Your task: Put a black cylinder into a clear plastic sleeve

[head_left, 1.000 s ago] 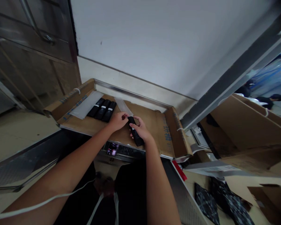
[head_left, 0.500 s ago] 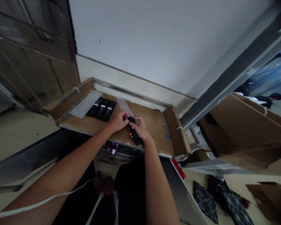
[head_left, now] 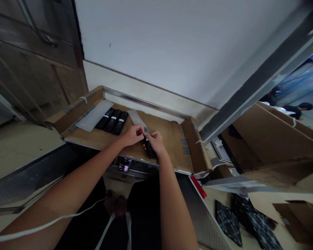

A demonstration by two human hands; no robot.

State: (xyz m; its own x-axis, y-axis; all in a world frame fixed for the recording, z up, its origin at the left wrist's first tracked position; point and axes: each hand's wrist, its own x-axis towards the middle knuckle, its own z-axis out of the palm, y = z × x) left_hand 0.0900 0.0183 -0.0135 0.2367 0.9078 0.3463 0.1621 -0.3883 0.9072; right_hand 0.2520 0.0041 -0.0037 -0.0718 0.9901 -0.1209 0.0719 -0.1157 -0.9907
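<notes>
Left hand (head_left: 131, 135), right hand (head_left: 155, 141) and forearms (head_left: 75, 191) bare; dark trousers (head_left: 146, 203); thin white cord (head_left: 54, 219) across lap.

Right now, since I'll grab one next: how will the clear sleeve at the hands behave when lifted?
The sleeve looks thin and see-through, so probably floppy and light. Its glossy film may slip; left hand and right hand seem to pinch its near end. Flat on the cardboard, it should not roll.

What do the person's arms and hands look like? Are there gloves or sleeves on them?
No gloves and no sleeves show: the left hand and right hand are bare. The left forearm and right forearm are bare too, down to the picture's edge. No watch, ring or bracelet can be seen. A thin white cable runs along beside the left forearm.
</notes>
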